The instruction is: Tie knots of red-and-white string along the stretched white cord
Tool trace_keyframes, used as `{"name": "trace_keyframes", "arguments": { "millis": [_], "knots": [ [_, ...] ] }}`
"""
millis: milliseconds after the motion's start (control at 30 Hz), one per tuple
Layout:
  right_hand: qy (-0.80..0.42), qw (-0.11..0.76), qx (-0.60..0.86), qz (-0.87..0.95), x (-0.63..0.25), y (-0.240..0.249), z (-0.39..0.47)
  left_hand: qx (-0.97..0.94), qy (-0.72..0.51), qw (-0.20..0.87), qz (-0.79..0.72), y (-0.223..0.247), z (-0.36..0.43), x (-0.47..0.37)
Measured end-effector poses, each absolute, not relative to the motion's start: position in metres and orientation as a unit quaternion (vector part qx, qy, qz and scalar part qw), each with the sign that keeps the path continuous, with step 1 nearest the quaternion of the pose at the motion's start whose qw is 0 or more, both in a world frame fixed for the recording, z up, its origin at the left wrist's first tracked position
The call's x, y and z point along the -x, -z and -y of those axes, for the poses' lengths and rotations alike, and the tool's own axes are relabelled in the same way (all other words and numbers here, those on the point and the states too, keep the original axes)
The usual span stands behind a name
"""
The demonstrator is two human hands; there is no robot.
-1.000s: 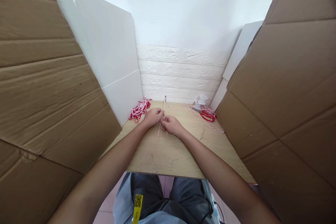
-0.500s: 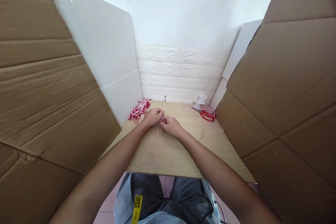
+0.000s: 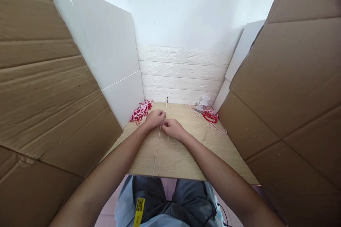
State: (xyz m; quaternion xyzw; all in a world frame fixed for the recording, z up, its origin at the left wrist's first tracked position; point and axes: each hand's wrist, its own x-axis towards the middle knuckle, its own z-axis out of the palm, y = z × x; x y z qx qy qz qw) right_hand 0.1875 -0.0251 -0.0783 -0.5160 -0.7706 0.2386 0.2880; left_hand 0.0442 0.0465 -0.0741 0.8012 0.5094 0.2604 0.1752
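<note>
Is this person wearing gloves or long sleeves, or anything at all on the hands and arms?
No gloves: the left hand and right hand are bare, and so are the forearms. I see no sleeve, watch or bracelet; rings are too small to tell.

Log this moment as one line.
left hand: pinching cord | right hand: fingers closed at cord | scissors: tabletop, right side, untouched

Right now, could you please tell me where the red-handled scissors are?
In the head view, the scissors lie toward the table's back right corner, beside the white spools, among loose pink-and-white cord.
</note>
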Motion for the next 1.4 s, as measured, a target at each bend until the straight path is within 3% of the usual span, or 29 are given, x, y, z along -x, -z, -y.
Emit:
{"name": "trace_keyframes", "arguments": {
  "millis": [1167, 1233, 1400],
  "knots": [
    [-0.236, 0.267, 0.522, 0.775, -0.188, 0.075, 0.030, -0.796, -0.228, 0.169, -0.535, 0.063, -0.041, -0.043],
    [-0.235, 0.268, 0.520, 0.776, -0.187, 0.075, 0.030, -0.795, -0.214, 0.190, -0.534, 0.058, -0.039, -0.040],
    [-0.231, 0.264, 0.522, 0.778, -0.187, 0.073, 0.031, -0.783, -0.139, 0.360, -0.488, 0.040, -0.030, -0.031]
  ]
}}
